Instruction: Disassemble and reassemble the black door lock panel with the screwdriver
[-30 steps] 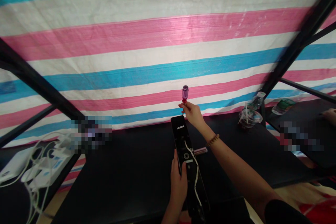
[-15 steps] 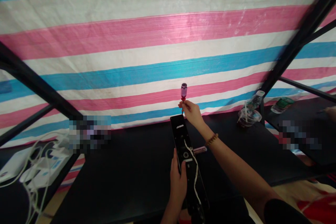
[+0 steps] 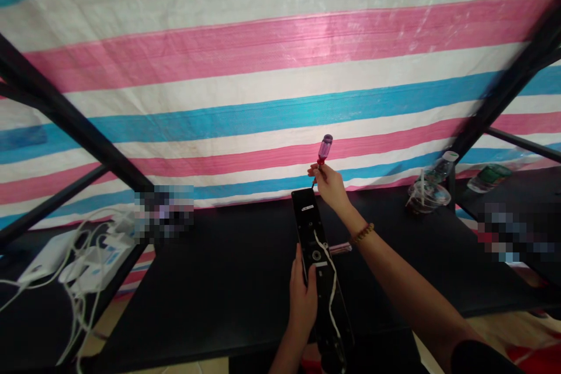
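Note:
My right hand point(image 3: 332, 187) pinches the lower end of a screwdriver point(image 3: 325, 149) with a clear purple and red handle. The screwdriver leans right, its shaft pointing down at the top edge of a long black panel point(image 3: 309, 223). My left hand point(image 3: 303, 292) is wrapped around the panel's left side, thumb on its face, holding it tilted up. A white cable point(image 3: 334, 286) runs down the panel's face, which also bears small labels and a round part. Just right of the panel, a clear pinkish handle point(image 3: 340, 248) lies on the black table point(image 3: 228, 280), partly hidden.
To the left are white power strips and tangled cables point(image 3: 94, 263). A plastic cup with a straw point(image 3: 427, 196) and a clear bottle point(image 3: 442, 166) stand at the back right, with another bottle point(image 3: 488, 178) lying beyond. Black metal posts point(image 3: 74, 123) frame a striped tarp point(image 3: 280, 105).
The view has shifted, so things appear farther right. The screwdriver's handle now leans more to the right. Both hands keep their holds.

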`<state>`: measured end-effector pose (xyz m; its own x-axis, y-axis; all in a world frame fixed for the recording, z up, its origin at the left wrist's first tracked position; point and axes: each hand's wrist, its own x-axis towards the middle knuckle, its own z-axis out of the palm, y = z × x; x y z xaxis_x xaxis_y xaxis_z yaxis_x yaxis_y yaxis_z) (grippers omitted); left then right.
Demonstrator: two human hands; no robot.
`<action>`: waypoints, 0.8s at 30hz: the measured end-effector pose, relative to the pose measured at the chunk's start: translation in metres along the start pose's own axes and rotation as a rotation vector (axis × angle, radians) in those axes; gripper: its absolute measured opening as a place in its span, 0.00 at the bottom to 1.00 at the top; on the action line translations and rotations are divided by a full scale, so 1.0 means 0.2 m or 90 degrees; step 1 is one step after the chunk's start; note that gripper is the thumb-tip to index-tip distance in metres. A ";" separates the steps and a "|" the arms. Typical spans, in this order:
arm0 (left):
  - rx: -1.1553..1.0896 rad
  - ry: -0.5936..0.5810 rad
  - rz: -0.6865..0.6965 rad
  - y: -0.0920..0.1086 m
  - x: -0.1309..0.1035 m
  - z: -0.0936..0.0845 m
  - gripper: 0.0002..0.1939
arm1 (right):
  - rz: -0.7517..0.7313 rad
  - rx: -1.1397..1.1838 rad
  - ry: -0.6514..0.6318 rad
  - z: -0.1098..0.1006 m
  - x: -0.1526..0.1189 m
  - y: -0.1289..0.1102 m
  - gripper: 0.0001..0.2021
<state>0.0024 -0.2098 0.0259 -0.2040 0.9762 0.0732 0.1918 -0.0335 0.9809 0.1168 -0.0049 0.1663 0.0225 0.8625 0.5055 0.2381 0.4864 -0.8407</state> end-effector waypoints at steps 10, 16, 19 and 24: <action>0.003 0.007 -0.001 -0.01 0.00 0.00 0.30 | 0.026 0.008 -0.028 -0.01 0.00 0.03 0.13; 0.006 0.003 0.005 -0.01 0.00 -0.01 0.30 | -0.043 -0.098 0.018 0.00 -0.01 -0.01 0.12; 0.011 0.003 0.000 -0.02 0.00 -0.01 0.30 | -0.016 -0.073 0.064 0.01 -0.02 -0.02 0.09; 0.009 -0.002 0.006 -0.01 0.00 -0.02 0.31 | -0.003 0.026 -0.004 0.02 -0.04 0.00 0.09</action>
<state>-0.0008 -0.2109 0.0252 -0.1984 0.9767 0.0817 0.2066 -0.0398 0.9776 0.1118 -0.0107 0.1621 0.0159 0.8614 0.5077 0.1985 0.4950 -0.8459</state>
